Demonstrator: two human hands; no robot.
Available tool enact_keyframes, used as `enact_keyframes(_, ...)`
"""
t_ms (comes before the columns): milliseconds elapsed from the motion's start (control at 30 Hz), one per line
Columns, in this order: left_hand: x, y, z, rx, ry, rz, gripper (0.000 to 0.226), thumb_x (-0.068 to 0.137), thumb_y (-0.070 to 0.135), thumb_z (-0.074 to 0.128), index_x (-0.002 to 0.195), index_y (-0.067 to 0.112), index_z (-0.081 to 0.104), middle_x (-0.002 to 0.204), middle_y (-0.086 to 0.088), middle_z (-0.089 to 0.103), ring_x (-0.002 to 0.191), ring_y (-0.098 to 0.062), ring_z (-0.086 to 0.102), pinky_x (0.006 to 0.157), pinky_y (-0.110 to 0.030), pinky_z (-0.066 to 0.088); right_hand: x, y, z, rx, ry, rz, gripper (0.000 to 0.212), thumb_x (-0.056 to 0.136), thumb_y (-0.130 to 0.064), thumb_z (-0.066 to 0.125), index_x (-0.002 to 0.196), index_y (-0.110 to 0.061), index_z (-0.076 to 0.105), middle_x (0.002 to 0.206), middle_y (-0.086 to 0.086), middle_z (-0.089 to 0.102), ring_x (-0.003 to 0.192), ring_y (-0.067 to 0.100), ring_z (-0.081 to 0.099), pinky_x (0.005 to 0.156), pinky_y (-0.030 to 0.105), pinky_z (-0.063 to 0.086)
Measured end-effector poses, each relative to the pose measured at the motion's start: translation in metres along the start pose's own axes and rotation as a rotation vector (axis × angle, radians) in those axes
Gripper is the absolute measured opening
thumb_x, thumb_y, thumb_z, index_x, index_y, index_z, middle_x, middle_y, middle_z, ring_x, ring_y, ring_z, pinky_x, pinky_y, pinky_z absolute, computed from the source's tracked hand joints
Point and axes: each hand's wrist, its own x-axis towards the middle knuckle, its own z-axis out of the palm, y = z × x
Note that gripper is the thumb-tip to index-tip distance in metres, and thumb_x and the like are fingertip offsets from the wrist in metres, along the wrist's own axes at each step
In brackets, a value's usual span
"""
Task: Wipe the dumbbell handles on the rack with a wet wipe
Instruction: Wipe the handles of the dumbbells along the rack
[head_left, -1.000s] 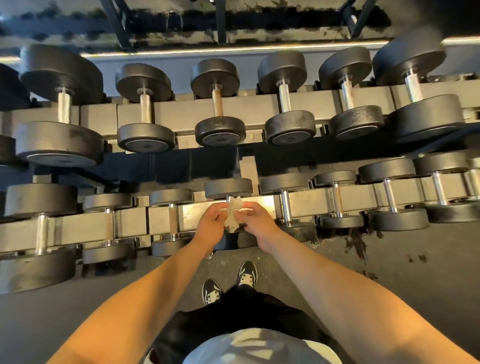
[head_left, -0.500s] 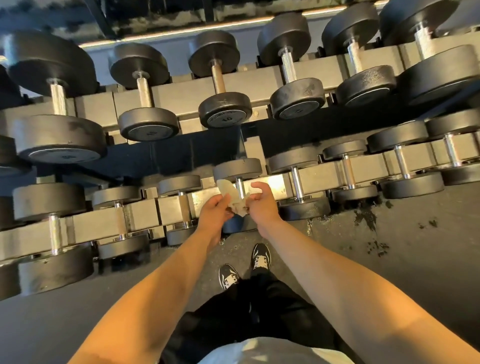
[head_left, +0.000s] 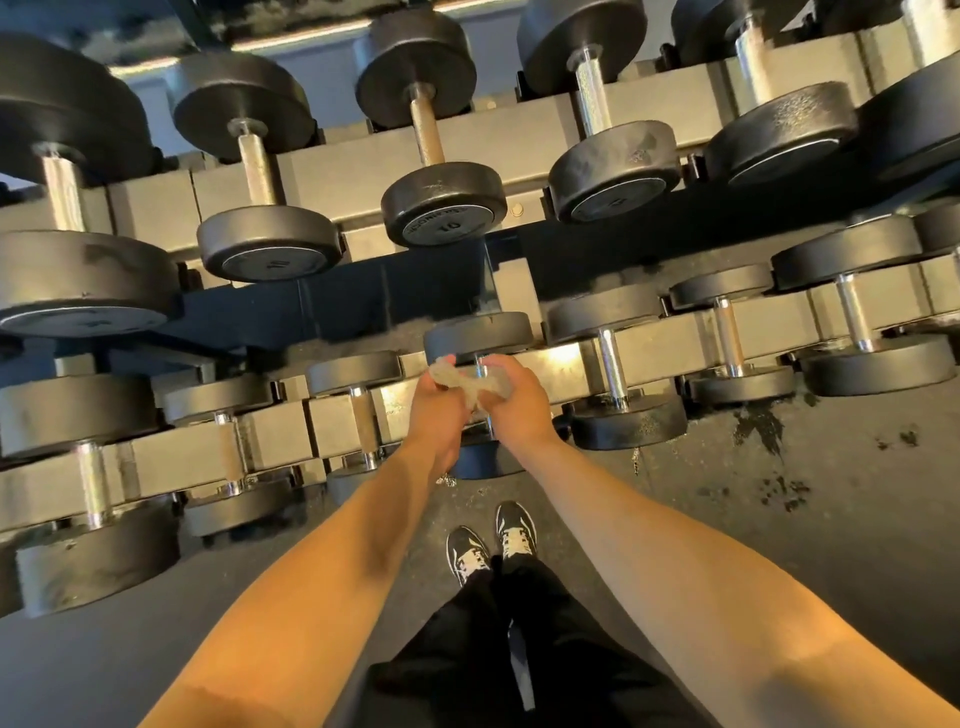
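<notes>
Head view, looking down at a two-tier dumbbell rack (head_left: 363, 150). Both hands grasp a crumpled wet wipe (head_left: 462, 382) stretched between them: left hand (head_left: 434, 402) and right hand (head_left: 511, 397), each pinching one end. The wipe is at the handle of a small dumbbell (head_left: 480, 338) on the lower tier, and the handle is mostly hidden. That dumbbell's long axis runs front to back, one end toward the person. Judging by the many handles either side and above, most wiping seems left to do.
</notes>
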Motion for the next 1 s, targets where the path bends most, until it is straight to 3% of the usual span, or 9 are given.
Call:
enact_keyframes(100, 0.016, -0.002, 0.005, -0.086, -0.028, -0.051, 0.037, 0.096, 0.007, 0.057, 0.130, 0.022, 0.051, 0.122, -0.011, 0.064, 0.117, -0.026, 0.064, 0.096, -0.038, 0.054, 0.011, 0.001, -0.004, 0.122, 0.062, 0.002, 0.028, 0.089, -0.006, 0.063, 0.111, -0.023, 0.063, 0.108, 0.003, 0.064, 0.100, 0.019, 0.062, 0.088, 0.035, 0.055)
enact_keyframes(200, 0.032, -0.009, 0.008, 0.017, -0.015, -0.056, 0.065, 0.092, 0.026, 0.074, 0.146, 0.028, 0.038, 0.132, -0.008, 0.063, 0.117, -0.021, 0.065, 0.099, -0.038, 0.054, 0.017, 0.002, -0.012, 0.198, -0.037, -0.012, 0.032, 0.092, -0.006, 0.065, 0.116, -0.026, 0.059, 0.107, -0.005, 0.065, 0.098, 0.007, 0.063, 0.078, 0.015, 0.052)
enact_keyframes(267, 0.040, -0.011, 0.009, 0.068, 0.055, -0.012, 0.065, 0.092, 0.020, 0.073, 0.147, 0.027, 0.039, 0.132, -0.009, 0.062, 0.116, -0.021, 0.064, 0.102, -0.038, 0.053, 0.022, 0.006, -0.016, 0.269, -0.056, 0.049, 0.032, 0.093, -0.004, 0.064, 0.119, -0.023, 0.060, 0.107, -0.005, 0.065, 0.097, 0.007, 0.062, 0.074, 0.011, 0.049)
enact_keyframes(433, 0.037, -0.002, 0.009, -0.014, 0.137, 0.022, 0.051, 0.099, 0.006, 0.059, 0.146, 0.022, 0.046, 0.115, -0.001, 0.065, 0.110, -0.019, 0.065, 0.099, -0.039, 0.054, 0.028, 0.008, -0.025, 0.470, 0.044, 0.280, 0.021, 0.093, 0.000, 0.058, 0.102, -0.014, 0.071, 0.096, 0.000, 0.068, 0.097, 0.018, 0.063, 0.082, 0.026, 0.052)
enact_keyframes(533, 0.034, 0.001, 0.007, 0.005, 0.130, 0.020, 0.039, 0.102, 0.006, 0.051, 0.138, 0.020, 0.055, 0.122, -0.009, 0.065, 0.114, -0.025, 0.064, 0.102, -0.043, 0.053, 0.027, 0.000, -0.030, 0.445, 0.066, 0.289, 0.022, 0.095, -0.001, 0.055, 0.089, -0.016, 0.070, 0.085, -0.003, 0.064, 0.084, 0.011, 0.059, 0.073, 0.022, 0.047)
enact_keyframes(733, 0.030, 0.007, -0.002, 0.070, 0.072, 0.017, 0.025, 0.097, 0.035, 0.059, 0.121, 0.040, 0.064, 0.125, -0.004, 0.068, 0.122, -0.028, 0.062, 0.107, -0.054, 0.047, 0.035, -0.006, -0.036, 0.354, -0.054, 0.330, 0.018, 0.097, -0.023, 0.060, 0.114, -0.021, 0.055, 0.100, -0.002, 0.056, 0.092, 0.014, 0.052, 0.073, 0.027, 0.042)
enact_keyframes(833, 0.024, 0.018, -0.003, 0.085, 0.113, 0.023, 0.029, 0.099, 0.037, 0.062, 0.127, 0.032, 0.060, 0.121, -0.002, 0.068, 0.117, -0.022, 0.063, 0.101, -0.042, 0.052, 0.036, -0.010, -0.036, 0.287, -0.183, 0.351, 0.037, 0.095, -0.030, 0.065, 0.127, -0.037, 0.047, 0.119, 0.000, 0.054, 0.105, 0.018, 0.054, 0.093, 0.040, 0.052)
enact_keyframes(933, 0.019, 0.025, -0.005, 0.133, 0.210, 0.087, 0.035, 0.098, 0.034, 0.064, 0.131, 0.023, 0.061, 0.118, 0.002, 0.067, 0.103, -0.009, 0.062, 0.083, -0.022, 0.050, 0.037, -0.014, -0.037, 0.262, -0.087, 0.302, 0.027, 0.100, -0.018, 0.058, 0.121, -0.036, 0.056, 0.122, 0.002, 0.055, 0.098, 0.014, 0.056, 0.091, 0.041, 0.058)
enact_keyframes(1000, 0.016, 0.026, -0.007, 0.172, 0.192, 0.112, 0.026, 0.101, 0.029, 0.061, 0.127, 0.029, 0.062, 0.119, -0.004, 0.067, 0.099, -0.012, 0.064, 0.083, -0.026, 0.054, 0.036, -0.016, -0.038, 0.289, -0.044, 0.254, 0.026, 0.102, -0.012, 0.053, 0.118, -0.031, 0.061, 0.122, 0.002, 0.056, 0.096, 0.013, 0.058, 0.085, 0.036, 0.060)
